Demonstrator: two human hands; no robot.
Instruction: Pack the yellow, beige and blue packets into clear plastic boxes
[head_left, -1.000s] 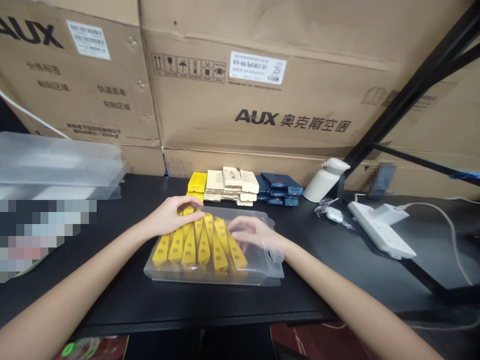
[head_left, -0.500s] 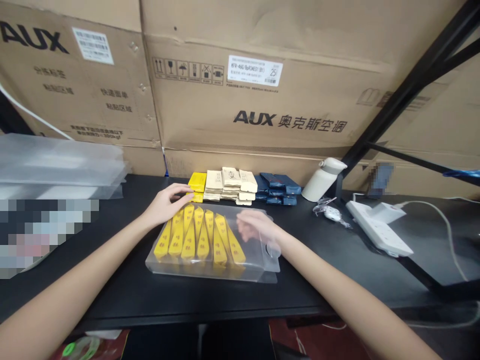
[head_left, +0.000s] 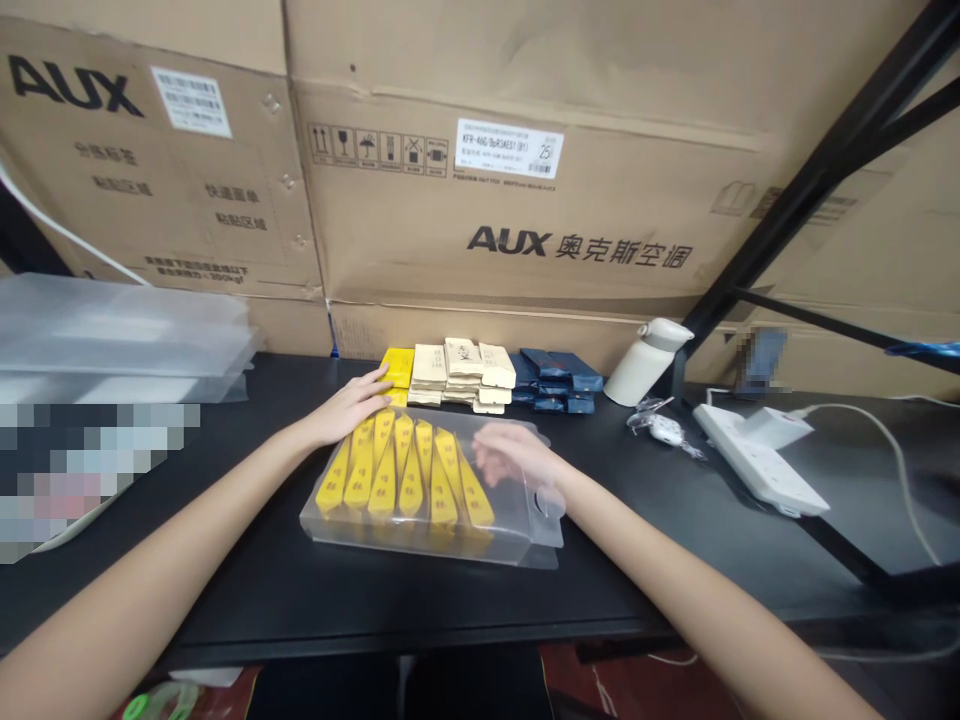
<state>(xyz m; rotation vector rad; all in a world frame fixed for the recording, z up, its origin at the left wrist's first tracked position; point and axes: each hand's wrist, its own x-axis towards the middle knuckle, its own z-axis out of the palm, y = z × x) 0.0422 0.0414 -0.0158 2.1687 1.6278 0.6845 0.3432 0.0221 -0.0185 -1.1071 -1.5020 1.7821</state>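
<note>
A clear plastic box (head_left: 517,525) lies on the black table, its cut-out flap end toward the right. Inside it, several slim yellow packets (head_left: 411,480) stand in a row, alternately wide and narrow end up. My right hand (head_left: 514,455) reaches in at the right end; its fingers, seen through hazy plastic, are loosely bent beside the last packet with nothing visible in them. Beyond the box's upper left corner, my left hand (head_left: 352,408) stretches its fingers onto a small stack of yellow packets (head_left: 397,368). Its thumb is mostly hidden.
Cream packets (head_left: 463,370) and dark blue packets (head_left: 559,378) are stacked along the back. To the right are a white bottle (head_left: 649,360), an earphone case (head_left: 666,430) and a power strip (head_left: 761,460). Clear plastic sheets (head_left: 120,330) lie left. Large cartons (head_left: 585,290) stand behind.
My left hand's fingers have straightened and come down further over the yellow stack. My right hand stays inside the box, almost unmoved. The view has shifted slightly.
</note>
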